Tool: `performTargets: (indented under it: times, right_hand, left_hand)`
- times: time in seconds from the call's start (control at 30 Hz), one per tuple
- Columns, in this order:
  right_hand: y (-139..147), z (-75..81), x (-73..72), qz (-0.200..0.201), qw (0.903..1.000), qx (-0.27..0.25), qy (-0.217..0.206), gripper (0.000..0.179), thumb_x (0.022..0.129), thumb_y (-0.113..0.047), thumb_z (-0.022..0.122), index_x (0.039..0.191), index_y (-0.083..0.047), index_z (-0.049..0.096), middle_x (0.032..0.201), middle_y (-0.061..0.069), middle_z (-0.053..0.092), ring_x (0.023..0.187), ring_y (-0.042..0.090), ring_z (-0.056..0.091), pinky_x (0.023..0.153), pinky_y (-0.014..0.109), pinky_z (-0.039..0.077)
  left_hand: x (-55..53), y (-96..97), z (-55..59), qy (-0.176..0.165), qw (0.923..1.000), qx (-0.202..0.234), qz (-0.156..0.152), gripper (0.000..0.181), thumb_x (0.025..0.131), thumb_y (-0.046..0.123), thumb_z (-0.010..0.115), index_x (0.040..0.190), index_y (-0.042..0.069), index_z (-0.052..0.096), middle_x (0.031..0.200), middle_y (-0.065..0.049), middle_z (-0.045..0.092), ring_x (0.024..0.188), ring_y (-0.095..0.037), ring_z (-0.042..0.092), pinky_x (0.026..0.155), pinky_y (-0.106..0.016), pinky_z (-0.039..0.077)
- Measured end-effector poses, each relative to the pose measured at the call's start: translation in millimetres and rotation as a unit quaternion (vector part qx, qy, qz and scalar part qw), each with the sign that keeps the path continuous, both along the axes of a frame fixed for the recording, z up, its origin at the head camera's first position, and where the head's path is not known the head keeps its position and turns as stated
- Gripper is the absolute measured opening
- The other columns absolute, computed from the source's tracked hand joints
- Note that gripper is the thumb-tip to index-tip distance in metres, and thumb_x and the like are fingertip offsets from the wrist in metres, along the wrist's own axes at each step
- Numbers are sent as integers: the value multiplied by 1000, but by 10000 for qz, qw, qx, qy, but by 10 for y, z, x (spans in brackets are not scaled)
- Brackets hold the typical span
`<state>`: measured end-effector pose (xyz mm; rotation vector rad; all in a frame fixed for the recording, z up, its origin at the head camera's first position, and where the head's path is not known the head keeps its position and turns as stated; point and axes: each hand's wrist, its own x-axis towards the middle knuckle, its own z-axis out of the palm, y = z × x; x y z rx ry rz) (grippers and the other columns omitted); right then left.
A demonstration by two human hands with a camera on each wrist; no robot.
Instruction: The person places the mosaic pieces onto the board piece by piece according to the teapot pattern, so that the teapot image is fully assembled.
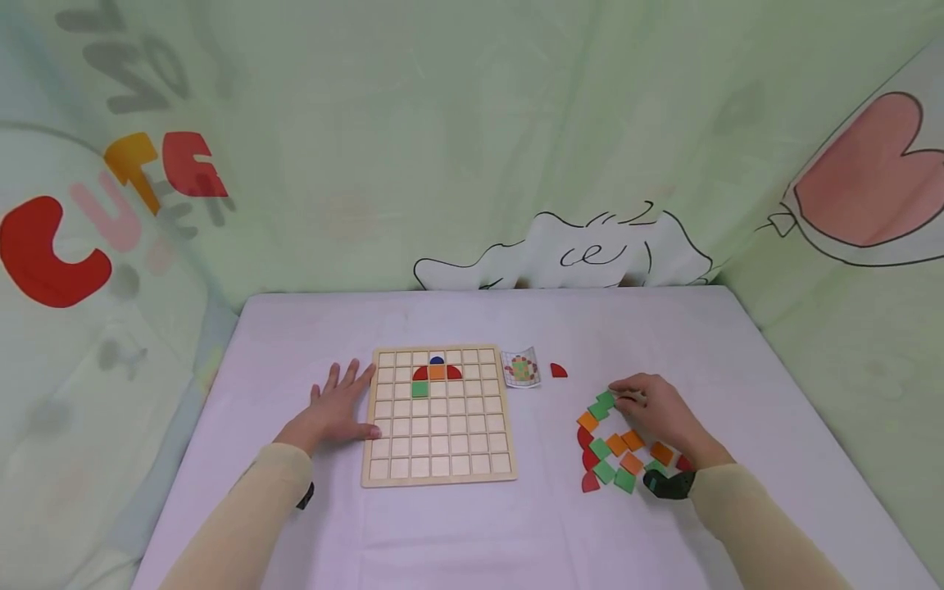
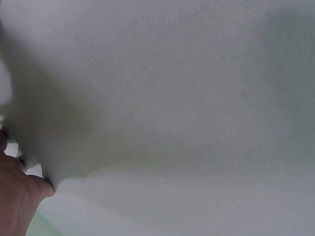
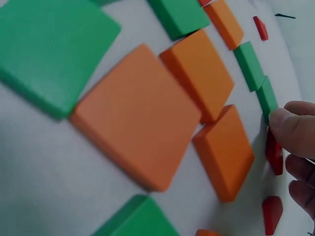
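My left hand (image 1: 335,414) lies with fingers spread at the left side of a wooden grid board (image 1: 441,481), its thumb on the edge. On the board sit a blue rounded piece (image 1: 437,360), an orange square tile (image 1: 437,373), a red quarter-round piece (image 1: 420,374) on each side of it, and a green square tile (image 1: 419,389). To the right, my right hand (image 1: 660,410) pinches a green square tile (image 3: 266,98) at the far end of a scattered group, thumb and forefinger at its corner. In the left wrist view, part of the left hand (image 2: 22,196) shows.
A small printed pattern card (image 1: 521,367) lies against the board's right side, with a lone red quarter-round (image 1: 559,370) beyond it. Several orange tiles (image 3: 138,118), green tiles (image 3: 54,49) and red pieces (image 1: 591,482) lie loose around my right hand. A white cloth (image 1: 442,541) covers the table.
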<state>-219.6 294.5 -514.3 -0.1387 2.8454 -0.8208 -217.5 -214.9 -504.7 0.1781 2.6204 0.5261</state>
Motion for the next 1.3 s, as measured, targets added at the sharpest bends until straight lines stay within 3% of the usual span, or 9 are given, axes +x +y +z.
performTargets:
  times: [0.33, 1.0, 1.3]
  right_hand:
    - [21, -56, 4, 341, 9989, 173, 261, 32, 93, -6, 73, 124, -4, 72, 119, 20, 64, 110, 37, 57, 92, 53, 58]
    - [35, -51, 15, 195, 9986, 248, 423, 29, 94, -10, 72, 120, 1, 70, 118, 21, 66, 108, 37, 59, 97, 58, 54]
    - [-107, 68, 13, 114, 9990, 89, 423, 31, 96, -13, 71, 124, 1, 70, 122, 21, 67, 115, 41, 58, 99, 59, 53]
  left_hand:
    - [-14, -14, -41, -26, 10000, 46, 32, 113, 83, 39, 84, 165, 10, 12, 172, -22, -2, 156, -50, -10, 120, -76, 1]
    - [-8, -4, -37, -1, 10000, 39, 57, 114, 82, 39, 85, 165, 11, 13, 172, -22, 1, 156, -51, -8, 119, -76, 2]
    - [-2, 2, -35, 7, 10000, 11, 78, 113, 82, 40, 85, 165, 11, 13, 172, -22, 0, 156, -50, -8, 119, -76, 2]
